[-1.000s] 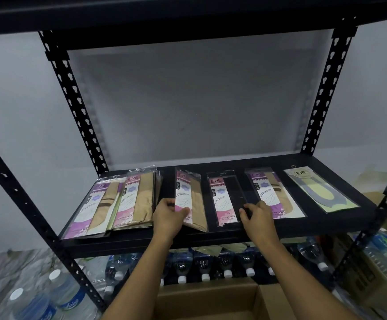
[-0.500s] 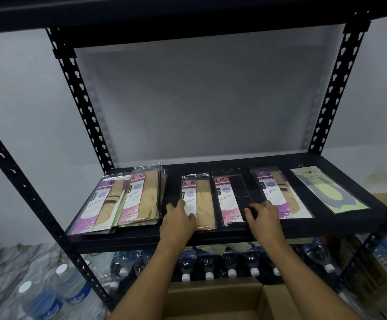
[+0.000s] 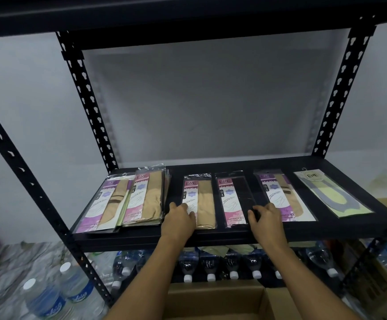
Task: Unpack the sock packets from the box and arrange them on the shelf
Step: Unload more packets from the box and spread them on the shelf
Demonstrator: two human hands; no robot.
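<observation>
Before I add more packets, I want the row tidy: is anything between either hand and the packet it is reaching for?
Nothing visible. The left hand rests on the beige sock packet, and the right hand on the black sock packet.

shelf (image 3: 211, 234): matt black metal, smooth under my fingers (image 3: 253, 212) | sock packets (image 3: 199, 200): glossy clear plastic over soft tan cloth and printed card | box (image 3: 215, 296): matt brown cardboard | bottles (image 3: 42, 299): shiny clear plastic
</observation>
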